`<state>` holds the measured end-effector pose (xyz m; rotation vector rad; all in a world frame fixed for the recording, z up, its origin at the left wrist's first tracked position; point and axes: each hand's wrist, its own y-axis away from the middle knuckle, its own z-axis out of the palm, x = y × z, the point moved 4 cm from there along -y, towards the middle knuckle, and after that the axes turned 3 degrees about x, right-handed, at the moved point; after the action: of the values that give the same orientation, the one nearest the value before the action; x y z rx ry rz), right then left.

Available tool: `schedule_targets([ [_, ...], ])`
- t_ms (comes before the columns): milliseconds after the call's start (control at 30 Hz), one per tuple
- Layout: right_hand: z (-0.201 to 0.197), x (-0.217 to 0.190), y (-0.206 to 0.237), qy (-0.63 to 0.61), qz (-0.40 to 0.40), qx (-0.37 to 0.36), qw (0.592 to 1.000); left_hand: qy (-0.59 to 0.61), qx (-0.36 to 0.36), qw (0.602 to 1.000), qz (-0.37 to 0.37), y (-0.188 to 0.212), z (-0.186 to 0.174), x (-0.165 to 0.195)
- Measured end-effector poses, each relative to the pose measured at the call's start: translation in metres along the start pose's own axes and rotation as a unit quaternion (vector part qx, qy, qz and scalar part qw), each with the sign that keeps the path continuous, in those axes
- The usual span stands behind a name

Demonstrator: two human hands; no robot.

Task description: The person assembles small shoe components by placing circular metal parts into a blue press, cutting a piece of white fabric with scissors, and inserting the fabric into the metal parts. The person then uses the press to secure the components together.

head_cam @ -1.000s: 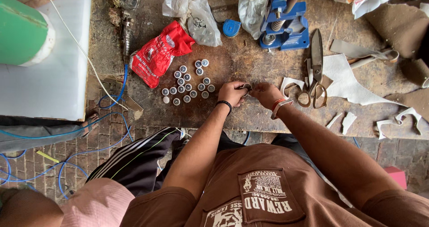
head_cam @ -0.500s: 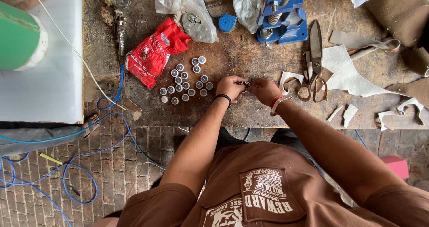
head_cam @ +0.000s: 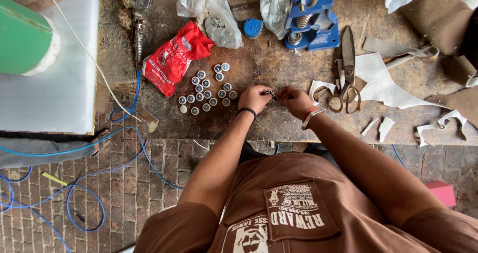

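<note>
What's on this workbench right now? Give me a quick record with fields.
Left hand: pinching a small metal piece, black band on wrist
Right hand: fingertips on the same piece, red band on wrist
Left of hands: round silver caps in a cluster, red bag
Right of hands: large scissors, pale scraps
Behind: blue press tool
Surface: worn wooden bench

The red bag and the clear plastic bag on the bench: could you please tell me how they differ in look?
The red bag is opaque, printed and lies fairly flat; the clear plastic bag is see-through, crumpled and puffed up. The red bag lies left of the round metal caps; the clear plastic bag sits farther back, beside a small blue lid. Both rest on the worn wooden bench.
</note>
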<state>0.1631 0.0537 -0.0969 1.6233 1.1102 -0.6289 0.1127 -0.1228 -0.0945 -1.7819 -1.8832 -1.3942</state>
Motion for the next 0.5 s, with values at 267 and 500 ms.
schedule_targets([
  [267, -0.005, -0.028, 0.035, 0.208, -0.091, 0.027, 0.973, 0.345, -0.048, 0.927, -0.139, 0.037, 0.027, -0.034],
  [500, 0.001, -0.024, 0.021, 0.227, -0.129, -0.021, 0.965, 0.307, -0.07, 0.948, -0.056, 0.042, 0.015, -0.029],
])
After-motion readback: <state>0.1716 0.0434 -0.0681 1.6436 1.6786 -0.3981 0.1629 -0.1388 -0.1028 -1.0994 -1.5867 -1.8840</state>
